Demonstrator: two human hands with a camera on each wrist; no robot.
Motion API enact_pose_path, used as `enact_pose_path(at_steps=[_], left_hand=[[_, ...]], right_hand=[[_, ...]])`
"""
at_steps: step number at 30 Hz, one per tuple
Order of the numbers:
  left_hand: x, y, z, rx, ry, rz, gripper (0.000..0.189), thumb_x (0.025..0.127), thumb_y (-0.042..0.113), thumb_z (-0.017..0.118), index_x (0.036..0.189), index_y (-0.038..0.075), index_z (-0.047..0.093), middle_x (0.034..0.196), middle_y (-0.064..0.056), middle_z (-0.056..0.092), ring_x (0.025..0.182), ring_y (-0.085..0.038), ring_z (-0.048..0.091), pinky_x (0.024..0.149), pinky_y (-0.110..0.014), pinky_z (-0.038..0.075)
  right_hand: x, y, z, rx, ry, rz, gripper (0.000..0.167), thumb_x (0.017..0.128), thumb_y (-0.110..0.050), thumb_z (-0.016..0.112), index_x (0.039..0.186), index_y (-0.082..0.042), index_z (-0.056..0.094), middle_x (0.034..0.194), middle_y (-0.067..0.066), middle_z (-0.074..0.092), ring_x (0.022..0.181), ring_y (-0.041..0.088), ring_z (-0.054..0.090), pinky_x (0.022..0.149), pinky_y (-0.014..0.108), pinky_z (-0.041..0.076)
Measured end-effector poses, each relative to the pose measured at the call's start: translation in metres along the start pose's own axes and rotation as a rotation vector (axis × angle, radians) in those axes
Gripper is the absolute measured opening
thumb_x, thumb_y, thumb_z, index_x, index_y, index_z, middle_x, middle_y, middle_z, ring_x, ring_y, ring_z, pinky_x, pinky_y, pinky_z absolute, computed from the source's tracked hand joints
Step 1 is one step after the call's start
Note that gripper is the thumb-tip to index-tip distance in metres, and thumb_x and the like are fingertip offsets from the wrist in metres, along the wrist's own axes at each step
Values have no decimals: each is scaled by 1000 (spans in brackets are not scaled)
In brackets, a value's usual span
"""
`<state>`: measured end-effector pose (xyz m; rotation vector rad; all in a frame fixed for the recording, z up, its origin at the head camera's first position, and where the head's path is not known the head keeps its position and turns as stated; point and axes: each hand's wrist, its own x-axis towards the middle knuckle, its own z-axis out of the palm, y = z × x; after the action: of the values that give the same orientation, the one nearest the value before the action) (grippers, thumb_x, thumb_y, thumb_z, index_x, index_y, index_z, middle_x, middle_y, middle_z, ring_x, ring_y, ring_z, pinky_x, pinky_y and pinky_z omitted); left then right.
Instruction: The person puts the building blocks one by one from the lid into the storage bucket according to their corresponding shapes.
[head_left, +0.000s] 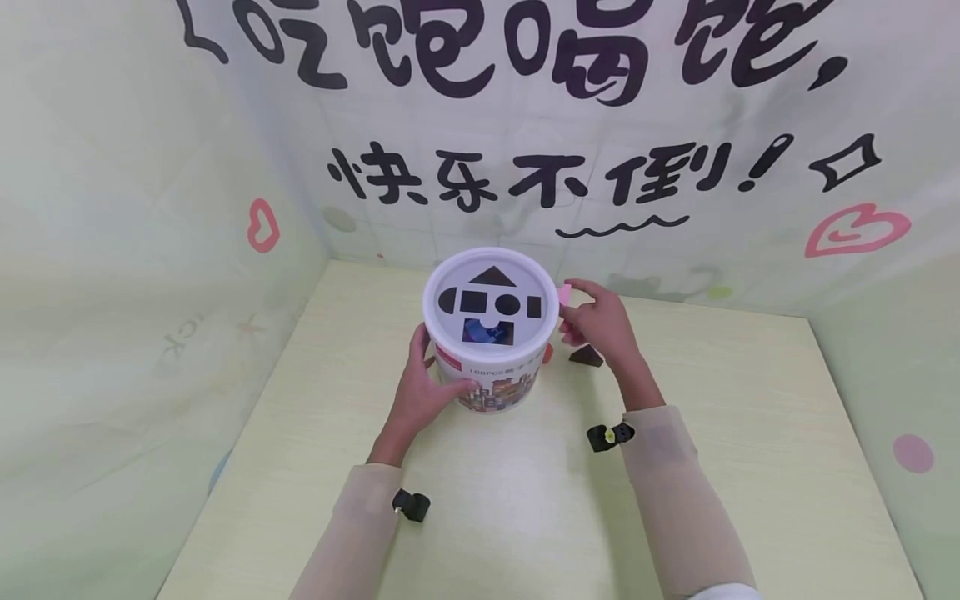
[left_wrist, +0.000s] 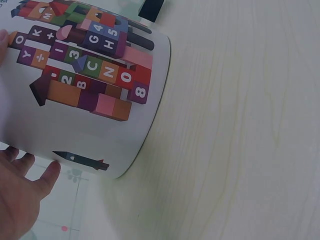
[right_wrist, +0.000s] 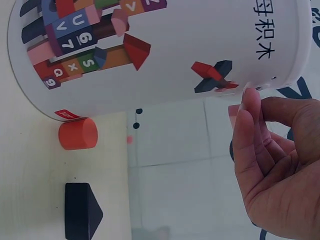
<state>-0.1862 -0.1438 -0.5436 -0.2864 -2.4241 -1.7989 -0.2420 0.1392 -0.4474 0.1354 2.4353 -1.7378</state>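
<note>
A white toy-block bucket [head_left: 498, 379] stands upright on the table, its side printed with coloured lettered blocks. Its white lid [head_left: 491, 257] has several shaped holes, and blue blocks [head_left: 486, 332] show through the front one. My left hand [head_left: 422, 392] holds the bucket's left side, thumb across the front and fingers round the side. Beside the lid's right rim, my right hand [head_left: 603, 327] pinches a small pink block [head_left: 565, 294] between thumb and fingers. In the right wrist view the fingers mostly hide this pink block [right_wrist: 233, 113], so its full shape cannot be told.
Right of the bucket's base lie a red cylinder block [right_wrist: 78, 134] and a dark triangular block [right_wrist: 81, 211]. The pale wooden table [head_left: 750, 433] is bounded at the back and sides by printed cloth walls [head_left: 750, 275]. Black straps [head_left: 412, 505] sit on both wrists.
</note>
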Motion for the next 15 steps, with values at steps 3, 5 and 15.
enact_pose_path(at_steps=[3, 5, 15], left_hand=[[0, -1, 0, 0, -2, 1, 114, 66, 41, 89, 153, 33, 16, 158, 5, 26, 147, -22, 21, 112, -52, 38], [-1, -1, -1, 1, -2, -3, 114, 66, 42, 89, 153, 34, 15, 158, 5, 25, 147, -22, 21, 111, -52, 38], [-1, -1, -2, -4, -7, -10, 114, 66, 42, 89, 153, 33, 16, 158, 5, 26, 147, -22, 21, 112, -52, 38]], right_hand=[[-3, -7, -1, 7, 4, -20, 54, 92, -13, 66, 142, -13, 48, 65, 8, 65, 50, 14, 62, 58, 31, 61], [-5, -11, -1, 8, 8, -30, 54, 92, -14, 66, 142, -14, 49, 65, 8, 65, 50, 14, 62, 58, 31, 61], [-15, -29, -5, -7, 23, -72, 55, 91, -14, 68, 142, -14, 49, 64, 7, 64, 50, 14, 62, 56, 30, 61]])
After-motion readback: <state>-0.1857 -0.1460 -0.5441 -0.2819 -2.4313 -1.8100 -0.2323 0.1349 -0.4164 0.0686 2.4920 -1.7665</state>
